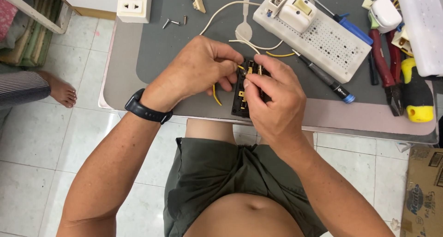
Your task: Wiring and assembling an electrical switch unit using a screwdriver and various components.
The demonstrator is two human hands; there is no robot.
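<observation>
Head view, looking straight down: I have both hands over the near edge of the bench (152, 57), which is covered by a grey mat. My right hand (277, 103) is closed around a black socket block (241, 101) with brass contacts, thumb and fingers wrapped over its right side, holding it just above the near edge, roughly at the middle of the bench. My left hand (200, 66), with a black wristband (146, 108) on the wrist, is pinched shut on a short yellow wire (215, 95); the fingertips meet the top left of the block, and the wire's free end curls down below the hand.

A white cable (221, 11) runs from the block toward the far edge. Just beyond my hands lies a white perforated board (323, 43) with a white switch unit (297, 11) on it, set at a slant toward the far right. Beside it a black-handled screwdriver (323, 78) lies along the board's near side, and a blue-handled screwdriver (346, 24) along its far side. Red-handled pliers (385, 66) and a yellow-and-black tool (417, 98) sit at the right edge. At the far left corner stands a white socket plate (134, 4), with a few loose screws (173, 22) near it. Off the bench, at the left, another person's bare foot (60, 89) rests on the tiled floor (41, 149).
</observation>
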